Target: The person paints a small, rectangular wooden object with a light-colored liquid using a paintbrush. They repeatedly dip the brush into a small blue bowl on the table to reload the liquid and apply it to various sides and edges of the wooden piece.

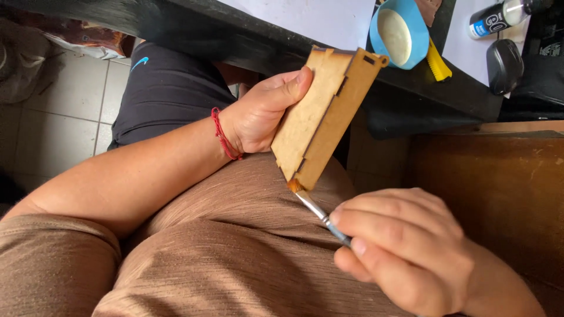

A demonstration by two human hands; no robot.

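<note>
My left hand [261, 111] grips a flat box made of light brown wooden panels [320, 114], thumb lying across its upper face, a red string bracelet on the wrist. The wooden box is tilted, its lower corner pointing down toward my lap. My right hand [399, 246] holds a thin paintbrush [317, 212] with a metal ferrule. The brush's orange-brown bristle tip touches the lower corner edge of the box. Both hands are above my lap, over a brown garment.
A dark table edge [411, 100] runs across the top. On it lie a blue round lid or dish [399, 32], a yellow comb-like tool [437, 61], white paper [317, 17], a glue bottle [493, 17] and a black mouse [504, 64]. Brown wooden furniture [493, 182] stands right; tiled floor left.
</note>
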